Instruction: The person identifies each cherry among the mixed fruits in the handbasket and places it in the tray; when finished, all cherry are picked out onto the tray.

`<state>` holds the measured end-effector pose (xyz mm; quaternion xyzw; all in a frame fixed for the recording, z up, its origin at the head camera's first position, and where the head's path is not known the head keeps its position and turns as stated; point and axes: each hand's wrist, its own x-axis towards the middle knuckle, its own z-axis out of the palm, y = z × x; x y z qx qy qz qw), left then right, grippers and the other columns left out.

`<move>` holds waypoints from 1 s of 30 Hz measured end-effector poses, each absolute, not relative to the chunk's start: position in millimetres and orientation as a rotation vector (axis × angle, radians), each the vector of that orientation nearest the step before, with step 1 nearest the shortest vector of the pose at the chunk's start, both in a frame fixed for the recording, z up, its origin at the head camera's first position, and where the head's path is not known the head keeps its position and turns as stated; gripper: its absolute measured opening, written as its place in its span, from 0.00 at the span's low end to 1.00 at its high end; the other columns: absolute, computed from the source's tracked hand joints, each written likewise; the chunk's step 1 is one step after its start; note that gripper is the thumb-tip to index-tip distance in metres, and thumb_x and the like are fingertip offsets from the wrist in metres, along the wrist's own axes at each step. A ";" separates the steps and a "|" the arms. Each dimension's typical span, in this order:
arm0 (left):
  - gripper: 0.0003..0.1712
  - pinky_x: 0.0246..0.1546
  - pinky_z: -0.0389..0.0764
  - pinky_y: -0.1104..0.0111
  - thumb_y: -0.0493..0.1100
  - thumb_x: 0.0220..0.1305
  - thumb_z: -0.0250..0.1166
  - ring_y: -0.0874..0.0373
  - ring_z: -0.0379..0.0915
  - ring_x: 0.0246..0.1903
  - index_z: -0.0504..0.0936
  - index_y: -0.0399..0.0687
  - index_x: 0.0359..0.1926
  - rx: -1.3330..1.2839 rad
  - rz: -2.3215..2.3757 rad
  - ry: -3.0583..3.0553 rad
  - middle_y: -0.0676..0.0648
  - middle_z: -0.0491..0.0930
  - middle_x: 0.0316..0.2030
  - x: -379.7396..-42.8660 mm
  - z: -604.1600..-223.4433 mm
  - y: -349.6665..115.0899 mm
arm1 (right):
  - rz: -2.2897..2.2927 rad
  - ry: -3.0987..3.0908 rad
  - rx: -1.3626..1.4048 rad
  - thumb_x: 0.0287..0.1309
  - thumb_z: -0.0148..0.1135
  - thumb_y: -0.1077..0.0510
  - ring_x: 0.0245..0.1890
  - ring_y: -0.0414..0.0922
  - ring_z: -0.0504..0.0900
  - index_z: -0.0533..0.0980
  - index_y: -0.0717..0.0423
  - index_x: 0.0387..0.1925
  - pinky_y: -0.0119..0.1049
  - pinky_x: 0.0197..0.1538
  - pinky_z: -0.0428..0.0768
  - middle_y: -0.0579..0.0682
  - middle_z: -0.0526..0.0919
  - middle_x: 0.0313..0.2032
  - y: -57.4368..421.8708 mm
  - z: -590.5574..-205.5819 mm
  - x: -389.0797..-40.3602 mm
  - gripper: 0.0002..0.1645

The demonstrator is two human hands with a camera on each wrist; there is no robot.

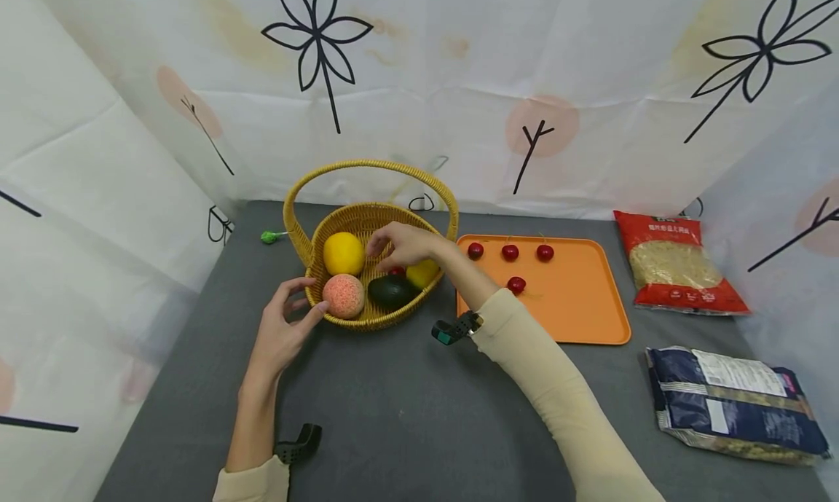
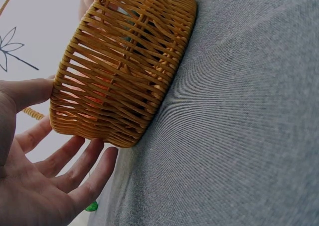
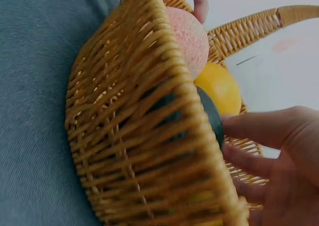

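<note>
A wicker basket (image 1: 375,326) with a tall handle holds a round yellow fruit (image 1: 344,253), a speckled pink peach (image 1: 344,296), a dark green avocado (image 1: 392,293), a second yellow fruit (image 1: 422,273) and a red cherry (image 1: 396,270). My left hand (image 1: 278,334) holds the basket's left side at the rim, thumb and fingers spread around the wickerwork in the left wrist view. Over the basket's inside, my right hand (image 1: 408,244) reaches down with loosely bent fingers above the cherry. In the right wrist view its fingers (image 3: 254,128) are beside the avocado, with nothing seen between them.
Right of the basket lies an orange tray (image 1: 577,309) with several cherries (image 1: 510,253) on it. Farther right are a red bag (image 1: 678,265) and a dark blue bag (image 1: 737,404). A small green object (image 1: 270,237) lies left of the basket, near the back cloth.
</note>
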<state>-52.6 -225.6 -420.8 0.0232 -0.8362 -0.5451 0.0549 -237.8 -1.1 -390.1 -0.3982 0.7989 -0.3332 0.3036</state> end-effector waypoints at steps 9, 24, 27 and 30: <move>0.30 0.39 0.76 0.81 0.44 0.63 0.66 0.40 0.74 0.57 0.68 0.42 0.64 0.072 -1.638 -2.546 0.39 0.68 0.63 -52.1 -421.5 -224.1 | -0.755 2.031 -0.825 0.59 0.62 0.63 0.40 0.48 0.81 0.76 0.61 0.53 0.36 0.40 0.81 0.56 0.82 0.50 -12.6 -401.1 -246.3 0.19; 0.31 0.40 0.77 0.80 0.46 0.63 0.67 0.41 0.74 0.57 0.68 0.43 0.64 0.087 -1.635 -2.550 0.41 0.68 0.63 -55.3 -428.9 -228.4 | -0.757 1.976 -0.828 0.56 0.68 0.61 0.40 0.40 0.81 0.79 0.60 0.49 0.31 0.45 0.80 0.54 0.85 0.47 -21.1 -403.4 -252.5 0.18; 0.31 0.40 0.77 0.80 0.47 0.62 0.67 0.42 0.73 0.57 0.68 0.48 0.64 0.087 -1.639 -2.546 0.44 0.68 0.64 -59.2 -440.4 -233.2 | -0.769 1.947 -0.763 0.56 0.69 0.60 0.38 0.40 0.82 0.79 0.59 0.50 0.34 0.45 0.80 0.53 0.86 0.45 -21.2 -401.8 -252.9 0.19; 0.32 0.40 0.78 0.80 0.49 0.62 0.67 0.44 0.73 0.58 0.68 0.52 0.65 0.086 -1.634 -2.546 0.46 0.67 0.64 -61.6 -448.0 -236.4 | -0.789 1.925 -0.704 0.55 0.70 0.59 0.36 0.42 0.81 0.80 0.58 0.50 0.39 0.46 0.80 0.52 0.86 0.43 -20.6 -401.5 -252.6 0.19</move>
